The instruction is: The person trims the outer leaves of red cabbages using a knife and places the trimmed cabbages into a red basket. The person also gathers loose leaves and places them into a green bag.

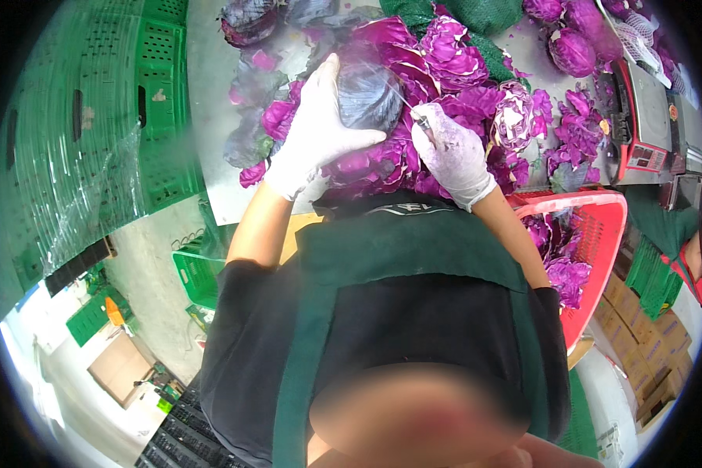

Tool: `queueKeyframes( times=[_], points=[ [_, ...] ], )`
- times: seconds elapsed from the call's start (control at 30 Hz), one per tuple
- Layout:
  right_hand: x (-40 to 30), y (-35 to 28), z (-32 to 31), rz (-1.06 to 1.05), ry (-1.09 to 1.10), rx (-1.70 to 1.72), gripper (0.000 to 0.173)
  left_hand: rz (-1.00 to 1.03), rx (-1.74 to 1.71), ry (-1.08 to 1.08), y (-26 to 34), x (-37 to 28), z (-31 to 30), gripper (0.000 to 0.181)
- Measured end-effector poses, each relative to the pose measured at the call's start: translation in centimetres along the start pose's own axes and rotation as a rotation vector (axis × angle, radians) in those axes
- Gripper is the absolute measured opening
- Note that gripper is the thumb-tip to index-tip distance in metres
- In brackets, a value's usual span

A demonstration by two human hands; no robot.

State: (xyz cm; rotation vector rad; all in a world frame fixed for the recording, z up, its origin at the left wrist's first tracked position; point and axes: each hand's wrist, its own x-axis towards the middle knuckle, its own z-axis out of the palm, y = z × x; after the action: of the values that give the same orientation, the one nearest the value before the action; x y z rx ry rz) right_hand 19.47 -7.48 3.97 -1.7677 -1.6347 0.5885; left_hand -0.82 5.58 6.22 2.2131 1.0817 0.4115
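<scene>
A whole red cabbage (367,96) with dull blue-purple outer leaves is held on its left side and bottom by my left hand (322,126), which wears a white glove with thumb and fingers spread around it. My right hand (447,146), in a stained white glove, is closed on the handle of a knife (422,121). The thin blade points up and left and lies against or just over the cabbage's right side. Loose purple cabbage leaves (380,164) lie below and around both hands. A cut cabbage piece (513,117) with pale edges lies right of my right hand.
Green plastic crates (162,117) wrapped in film stand at the left. A red basket (605,234) of leaves is at the lower right. Scales (649,117), peeled cabbages (572,52) and green mesh bags (485,14) lie on the metal table (216,175). Another person's arm (693,257) shows at far right.
</scene>
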Motion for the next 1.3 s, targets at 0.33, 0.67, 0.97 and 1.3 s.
queueKeyframes(
  times=[0.33, 0.67, 0.97, 1.3],
  points=[
    [2.3, 1.6, 3.5, 0.250, -0.197, -0.461, 0.041, 0.028, 0.230, 0.028, 1.1, 1.4, 1.4, 0.118],
    [6.4, 8.1, 3.6, -0.032, -0.658, -0.505, 0.032, -0.037, 0.150, 0.120, 1.0, -4.0, 2.6, 0.125],
    [2.1, -2.2, -2.0, 0.446, -0.390, 0.328, 0.031, -0.156, -0.132, 0.250, -2.1, -8.5, 1.1, 0.135],
    [2.1, -2.0, 4.4, -0.156, -0.022, 0.060, 0.055, -0.251, -0.217, 0.163, -1.4, -9.0, -0.4, 0.110]
  ],
)
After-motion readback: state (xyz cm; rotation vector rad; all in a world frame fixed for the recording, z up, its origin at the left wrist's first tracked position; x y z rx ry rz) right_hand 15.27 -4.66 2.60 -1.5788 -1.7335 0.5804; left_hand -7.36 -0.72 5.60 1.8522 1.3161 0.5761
